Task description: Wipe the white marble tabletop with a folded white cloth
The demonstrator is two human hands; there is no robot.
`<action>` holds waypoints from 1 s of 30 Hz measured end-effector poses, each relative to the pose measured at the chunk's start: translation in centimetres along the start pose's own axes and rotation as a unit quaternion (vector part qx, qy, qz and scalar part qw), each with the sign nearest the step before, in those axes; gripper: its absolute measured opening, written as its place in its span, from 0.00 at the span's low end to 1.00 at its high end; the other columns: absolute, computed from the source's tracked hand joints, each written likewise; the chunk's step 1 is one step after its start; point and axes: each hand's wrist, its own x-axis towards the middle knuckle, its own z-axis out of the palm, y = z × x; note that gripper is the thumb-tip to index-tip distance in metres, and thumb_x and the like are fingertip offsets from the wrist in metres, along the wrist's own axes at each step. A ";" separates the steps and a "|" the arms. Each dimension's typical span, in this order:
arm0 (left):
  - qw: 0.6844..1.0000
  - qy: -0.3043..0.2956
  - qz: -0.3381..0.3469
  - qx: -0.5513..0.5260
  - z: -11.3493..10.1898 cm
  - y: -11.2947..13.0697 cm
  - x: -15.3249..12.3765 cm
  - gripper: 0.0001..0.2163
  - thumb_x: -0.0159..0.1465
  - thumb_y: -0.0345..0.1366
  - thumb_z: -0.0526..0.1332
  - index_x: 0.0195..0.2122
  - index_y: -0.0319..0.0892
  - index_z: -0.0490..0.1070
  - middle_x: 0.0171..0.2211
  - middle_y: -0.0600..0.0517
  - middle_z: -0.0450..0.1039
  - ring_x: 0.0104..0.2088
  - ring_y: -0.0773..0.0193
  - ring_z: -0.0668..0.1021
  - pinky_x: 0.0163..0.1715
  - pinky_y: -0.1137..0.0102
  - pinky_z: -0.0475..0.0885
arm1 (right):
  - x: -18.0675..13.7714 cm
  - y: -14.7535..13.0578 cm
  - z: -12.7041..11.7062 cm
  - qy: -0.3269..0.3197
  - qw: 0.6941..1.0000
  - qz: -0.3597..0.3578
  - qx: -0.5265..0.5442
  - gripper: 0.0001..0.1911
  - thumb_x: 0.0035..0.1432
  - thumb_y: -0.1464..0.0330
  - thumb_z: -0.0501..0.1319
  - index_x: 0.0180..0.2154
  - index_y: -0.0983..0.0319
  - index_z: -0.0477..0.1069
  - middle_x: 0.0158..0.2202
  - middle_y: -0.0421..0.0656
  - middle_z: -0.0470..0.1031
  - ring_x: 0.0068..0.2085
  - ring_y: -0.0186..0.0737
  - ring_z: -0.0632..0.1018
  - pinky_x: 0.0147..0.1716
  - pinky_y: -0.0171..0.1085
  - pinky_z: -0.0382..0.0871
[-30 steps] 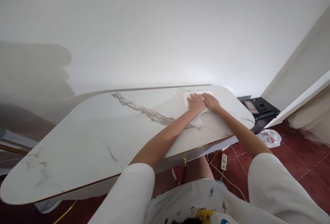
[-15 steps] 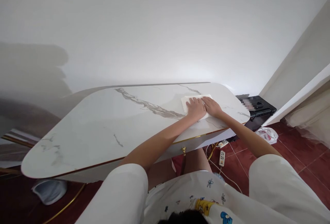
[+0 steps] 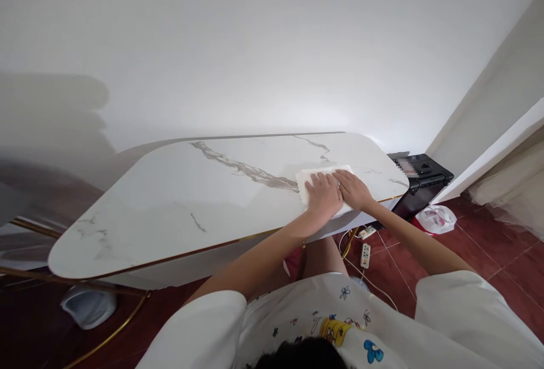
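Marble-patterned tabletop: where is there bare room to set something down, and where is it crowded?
The widest bare patch of tabletop runs from the white cloth to the rounded left end. Smaller ones lie behind the cloth, toward the wall, and right of it. Crowded: the cloth, under left hand and right hand.

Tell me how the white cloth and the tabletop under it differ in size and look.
The cloth is small, while the tabletop is far larger. The cloth looks plain, whereas the tabletop is veined in grey-brown. The cloth has a jagged or scalloped left edge; the tabletop's edge runs smooth around rounded corners. Both are mainly white.
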 end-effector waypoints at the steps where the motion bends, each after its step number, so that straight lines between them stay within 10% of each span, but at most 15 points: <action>1: 1.000 0.000 -0.001 0.002 0.0 0.1 -0.4 0.25 0.69 0.38 0.43 0.63 0.30 0.58 0.64 0.30 0.57 0.65 0.36 0.59 0.59 0.45 0.58 | -0.4 -0.3 -0.1 -0.001 1.000 0.001 0.002 0.25 0.66 0.69 0.46 0.61 0.62 0.64 0.64 0.49 0.65 0.65 0.49 0.64 0.64 0.53 0.59; 12: 1.000 0.001 -0.017 0.011 -0.3 2.1 -2.8 0.27 0.69 0.38 0.46 0.66 0.28 0.55 0.65 0.29 0.55 0.65 0.34 0.58 0.59 0.43 0.59 | -2.7 0.0 -0.8 -0.008 0.999 -0.038 0.014 0.26 0.67 0.67 0.45 0.61 0.68 0.64 0.64 0.53 0.65 0.65 0.49 0.63 0.65 0.51 0.58; 30: 0.997 -0.043 0.041 -0.040 0.2 4.3 2.3 0.26 0.69 0.39 0.45 0.65 0.30 0.55 0.65 0.30 0.55 0.66 0.35 0.56 0.59 0.42 0.56 | -1.4 5.1 -1.8 -0.022 1.000 -0.004 0.011 0.25 0.65 0.69 0.45 0.61 0.60 0.64 0.61 0.48 0.68 0.64 0.48 0.65 0.63 0.54 0.60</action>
